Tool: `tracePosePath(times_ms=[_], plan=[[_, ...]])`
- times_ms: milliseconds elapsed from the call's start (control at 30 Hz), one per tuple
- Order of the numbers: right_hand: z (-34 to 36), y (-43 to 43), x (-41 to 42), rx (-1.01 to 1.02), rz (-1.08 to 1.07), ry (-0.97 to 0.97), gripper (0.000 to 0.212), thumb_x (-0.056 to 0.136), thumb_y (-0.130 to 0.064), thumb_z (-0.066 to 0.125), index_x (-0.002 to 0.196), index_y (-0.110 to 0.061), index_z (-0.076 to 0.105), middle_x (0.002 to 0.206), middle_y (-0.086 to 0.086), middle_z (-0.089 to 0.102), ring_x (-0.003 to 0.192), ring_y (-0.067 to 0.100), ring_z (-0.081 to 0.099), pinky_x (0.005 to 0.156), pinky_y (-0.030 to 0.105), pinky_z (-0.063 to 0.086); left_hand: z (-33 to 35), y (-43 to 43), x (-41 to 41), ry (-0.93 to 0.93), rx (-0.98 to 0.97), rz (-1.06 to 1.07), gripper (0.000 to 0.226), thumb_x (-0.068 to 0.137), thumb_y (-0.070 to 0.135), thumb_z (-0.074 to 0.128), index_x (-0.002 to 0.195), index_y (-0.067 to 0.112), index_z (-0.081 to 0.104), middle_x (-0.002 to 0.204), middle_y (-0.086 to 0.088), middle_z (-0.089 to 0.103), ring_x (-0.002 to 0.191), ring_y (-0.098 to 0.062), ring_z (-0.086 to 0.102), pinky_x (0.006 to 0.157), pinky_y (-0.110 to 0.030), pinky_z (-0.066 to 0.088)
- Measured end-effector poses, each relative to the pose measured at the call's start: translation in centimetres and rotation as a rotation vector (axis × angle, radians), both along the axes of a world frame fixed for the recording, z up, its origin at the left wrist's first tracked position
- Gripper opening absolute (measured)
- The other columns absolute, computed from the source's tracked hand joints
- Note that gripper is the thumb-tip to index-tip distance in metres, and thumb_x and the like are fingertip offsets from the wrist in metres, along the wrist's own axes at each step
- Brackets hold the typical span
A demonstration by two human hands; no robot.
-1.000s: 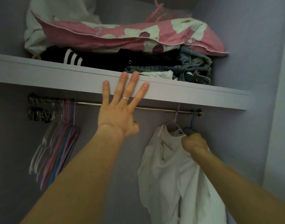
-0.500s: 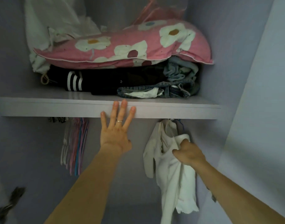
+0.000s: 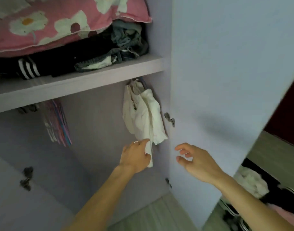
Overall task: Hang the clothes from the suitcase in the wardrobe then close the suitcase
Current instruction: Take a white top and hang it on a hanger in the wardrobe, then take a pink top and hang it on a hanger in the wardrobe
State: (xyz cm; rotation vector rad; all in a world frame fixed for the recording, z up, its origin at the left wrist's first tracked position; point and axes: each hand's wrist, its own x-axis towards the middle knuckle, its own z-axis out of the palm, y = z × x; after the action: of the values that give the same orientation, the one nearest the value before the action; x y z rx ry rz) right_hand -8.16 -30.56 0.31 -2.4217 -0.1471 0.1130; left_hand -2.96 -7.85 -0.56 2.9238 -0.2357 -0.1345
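Shirt hangs under the shelf's right end, just beside the open door and its hinge. A flowered pillow tops dark clothes on the shelf, and bare hangers bunch at the left. The shirt is white and creased. The left hand grips its hem, while the right hand hovers before the door, loose-fingered and holding nothing. Open room lies between hangers and shirt.

One head-worn view looks forward and down, tilted, close into the open wardrobe.
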Motion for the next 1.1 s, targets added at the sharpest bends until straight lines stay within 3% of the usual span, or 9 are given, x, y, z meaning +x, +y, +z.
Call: tracePosePath(times_ms=[100, 267, 367, 467, 667, 800, 867, 967, 1100], plan=[[-4.7, -4.5, -5.3, 0.008, -0.082, 0.143, 0.025, 0.096, -0.038, 0.057, 0.121, -0.039, 0.057, 0.116, -0.014, 0.06, 0.106, 0.004, 0.057, 0.089, 0.018, 0.043, -5.3, -4.5, -3.2, 0.155, -0.018, -0.154, 0.058, 0.094, 0.025, 0.048, 0.15, 0.032, 0.036, 0.146, -0.002, 0.047, 0.13, -0.028, 0.048, 0.104, -0.037, 0.043], [-10.5, -13.4, -11.7, -0.01, -0.227, 0.368, 0.031, 0.098, -0.041, 0.053, 0.129, -0.035, 0.055, 0.128, -0.009, 0.059, 0.114, 0.005, 0.055, 0.096, 0.023, 0.044, -11.3, -14.7, -7.7, 0.372, -0.04, -0.438, 0.05, 0.096, 0.025, 0.048, 0.146, 0.031, 0.041, 0.147, 0.0, 0.041, 0.136, -0.022, 0.041, 0.11, -0.035, 0.036], [-12.5, -18.6, -14.1, -0.089, -0.293, 0.45, 0.034, 0.1, -0.042, 0.049, 0.131, -0.031, 0.054, 0.129, -0.009, 0.06, 0.109, 0.004, 0.055, 0.09, 0.02, 0.044, -12.7, -20.8, -9.1, 0.426, -0.033, -0.563, 0.05, 0.097, 0.028, 0.046, 0.147, 0.031, 0.04, 0.143, -0.003, 0.046, 0.13, -0.027, 0.047, 0.107, -0.04, 0.041], [-14.1, -24.8, -15.8, -0.157, -0.374, 0.516, 0.03, 0.099, -0.043, 0.05, 0.125, -0.031, 0.055, 0.127, -0.007, 0.063, 0.111, 0.012, 0.059, 0.089, 0.025, 0.046, -13.1, -28.0, -9.5, 0.442, -0.022, -0.649, 0.051, 0.098, 0.028, 0.045, 0.148, 0.031, 0.038, 0.145, -0.004, 0.045, 0.132, -0.027, 0.046, 0.105, -0.037, 0.041], [-16.7, -37.2, -17.3, -0.186, -0.505, 0.568, 0.041, 0.097, -0.045, 0.05, 0.133, -0.025, 0.05, 0.13, -0.002, 0.062, 0.116, 0.017, 0.06, 0.095, 0.03, 0.048, -13.6, -41.4, -8.8, 0.505, -0.068, -0.669, 0.046, 0.098, 0.028, 0.048, 0.144, 0.03, 0.045, 0.145, -0.002, 0.047, 0.127, -0.026, 0.05, 0.101, -0.037, 0.046], [-17.0, -44.6, -17.6, -0.176, -0.593, 0.554, 0.037, 0.098, -0.038, 0.048, 0.132, -0.024, 0.048, 0.109, -0.003, 0.066, 0.098, 0.017, 0.065, 0.084, 0.03, 0.052, -14.8, -48.7, -7.9, 0.539, -0.055, -0.653, 0.048, 0.098, 0.028, 0.049, 0.145, 0.031, 0.045, 0.144, 0.001, 0.049, 0.126, -0.022, 0.051, 0.099, -0.032, 0.045], [-17.2, -47.4, -17.6, -0.156, -0.643, 0.545, 0.033, 0.099, -0.035, 0.049, 0.131, -0.032, 0.044, 0.112, -0.001, 0.065, 0.099, 0.02, 0.065, 0.084, 0.031, 0.052, -15.7, -51.5, -7.3, 0.562, -0.042, -0.652, 0.048, 0.097, 0.028, 0.049, 0.145, 0.031, 0.045, 0.144, 0.001, 0.048, 0.125, -0.021, 0.052, 0.099, -0.033, 0.045], [-18.4, -51.2, -17.1, -0.165, -0.732, 0.559, 0.044, 0.098, -0.04, 0.05, 0.137, -0.021, 0.045, 0.117, 0.002, 0.066, 0.095, 0.02, 0.064, 0.082, 0.031, 0.052, -17.4, -55.2, -5.9, 0.581, 0.006, -0.664, 0.05, 0.096, 0.027, 0.049, 0.145, 0.03, 0.042, 0.145, 0.0, 0.045, 0.127, -0.023, 0.049, 0.101, -0.034, 0.044], [-20.3, -55.3, -15.6, -0.115, -0.823, 0.602, 0.049, 0.098, -0.037, 0.05, 0.142, -0.02, 0.039, 0.13, 0.003, 0.061, 0.103, 0.021, 0.064, 0.085, 0.03, 0.052, -20.1, -59.5, -3.3, 0.609, 0.087, -0.693, 0.052, 0.097, 0.027, 0.047, 0.148, 0.029, 0.038, 0.148, -0.002, 0.041, 0.132, -0.026, 0.045, 0.104, -0.039, 0.043]])
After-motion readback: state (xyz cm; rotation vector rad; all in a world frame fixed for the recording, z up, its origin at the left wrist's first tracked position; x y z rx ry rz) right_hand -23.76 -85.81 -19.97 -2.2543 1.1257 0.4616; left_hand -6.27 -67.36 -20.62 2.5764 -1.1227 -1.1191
